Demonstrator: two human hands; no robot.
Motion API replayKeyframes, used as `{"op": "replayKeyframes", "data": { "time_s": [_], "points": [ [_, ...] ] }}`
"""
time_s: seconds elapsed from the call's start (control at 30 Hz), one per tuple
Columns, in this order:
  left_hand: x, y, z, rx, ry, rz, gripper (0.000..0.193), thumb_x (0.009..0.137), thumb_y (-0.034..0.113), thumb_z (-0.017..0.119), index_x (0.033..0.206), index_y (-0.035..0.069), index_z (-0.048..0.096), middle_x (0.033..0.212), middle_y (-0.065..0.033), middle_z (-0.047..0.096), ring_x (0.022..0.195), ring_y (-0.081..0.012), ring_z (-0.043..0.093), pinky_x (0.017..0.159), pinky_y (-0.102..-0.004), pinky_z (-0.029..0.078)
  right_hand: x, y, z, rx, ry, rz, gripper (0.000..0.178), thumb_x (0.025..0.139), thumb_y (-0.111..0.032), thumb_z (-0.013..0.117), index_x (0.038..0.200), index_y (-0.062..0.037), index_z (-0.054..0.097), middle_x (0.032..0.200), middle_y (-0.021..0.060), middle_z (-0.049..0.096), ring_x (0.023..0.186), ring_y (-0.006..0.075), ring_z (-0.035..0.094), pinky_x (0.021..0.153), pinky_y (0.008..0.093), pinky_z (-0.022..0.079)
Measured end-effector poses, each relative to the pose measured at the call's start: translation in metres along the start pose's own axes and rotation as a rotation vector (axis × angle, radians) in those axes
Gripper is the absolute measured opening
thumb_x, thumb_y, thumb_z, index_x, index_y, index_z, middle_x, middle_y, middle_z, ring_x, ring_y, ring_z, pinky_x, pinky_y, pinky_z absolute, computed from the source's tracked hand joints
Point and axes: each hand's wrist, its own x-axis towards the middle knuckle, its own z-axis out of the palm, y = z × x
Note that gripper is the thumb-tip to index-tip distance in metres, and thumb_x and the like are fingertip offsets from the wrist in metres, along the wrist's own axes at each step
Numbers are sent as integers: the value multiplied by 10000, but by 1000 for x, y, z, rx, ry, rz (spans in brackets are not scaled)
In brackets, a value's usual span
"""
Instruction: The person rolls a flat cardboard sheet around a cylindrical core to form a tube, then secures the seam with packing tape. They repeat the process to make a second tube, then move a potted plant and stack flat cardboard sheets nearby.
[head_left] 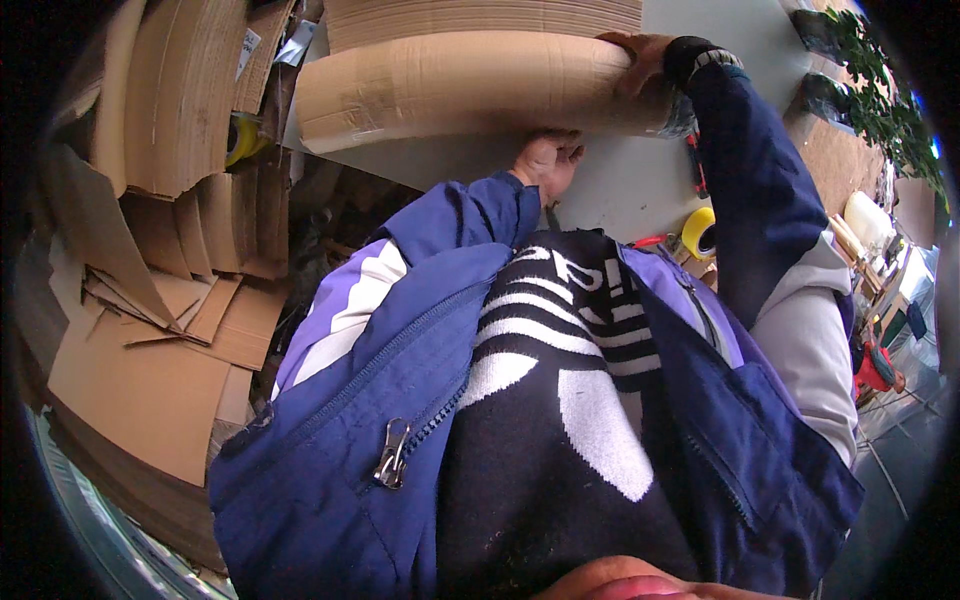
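A long, rounded cardboard package (470, 85) lies across the grey table (640, 185) in front of me, with clear tape stretched over its left part. My right hand (640, 62) grips the package near its right end, fingers over the top and thumb on the near face. Clear plastic (678, 118) shows at that end. Close against the package's lower near edge is my left hand (548, 165), its fingers curled in. Whatever those fingers may hold is hidden; a thin dark piece shows just below the hand.
Flattened cardboard (180, 100) stands stacked at the left, with loose pieces (140, 380) below. One yellow tape roll (243, 138) sits by the stack, another yellow tape roll (698, 233) near my right sleeve. A red-and-black tool (696, 165) lies on the table. Leafy plants (875, 80) stand far right.
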Motion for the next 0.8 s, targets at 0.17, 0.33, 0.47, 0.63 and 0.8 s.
{"op": "replayKeyframes", "data": {
  "time_s": [0.17,0.33,0.47,0.63,0.8],
  "points": [
    [-1,5,7,55,72,-16,248,872,37,608,1115,72,635,1030,-98,671,984,-262,615,887,-406,492,12,14,-7,-22,-11,22,1051,566,-127,859,1496,-180,373,1348,111,575,1233,262,541,1072,392,424],
    [12,10,38,146,204,-32,220,868,7,593,1085,31,627,1026,-108,640,945,-255,599,883,-381,496,18,44,-5,29,128,-81,981,632,-410,909,1452,-148,438,1289,114,625,1193,246,570,1012,379,458],
    [21,0,16,100,193,85,113,883,30,570,973,25,639,972,-86,626,901,-241,582,884,-351,467,18,63,-3,156,140,-154,958,673,-469,878,1453,-136,432,1294,113,610,1214,250,538,1018,379,439],
    [28,-5,9,380,279,258,196,853,9,588,1040,56,625,1014,-76,630,929,-238,587,875,-352,496,22,73,-11,134,140,-125,987,704,-520,842,1481,-117,387,1420,98,515,1315,250,443,1099,385,344],
    [19,7,48,262,317,175,265,884,82,635,1146,108,607,1117,-35,633,996,-211,613,918,-341,526,6,61,2,322,228,-274,1071,663,-435,893,1522,-159,315,1469,156,455,1404,293,360,1138,408,316]
  ]
}}
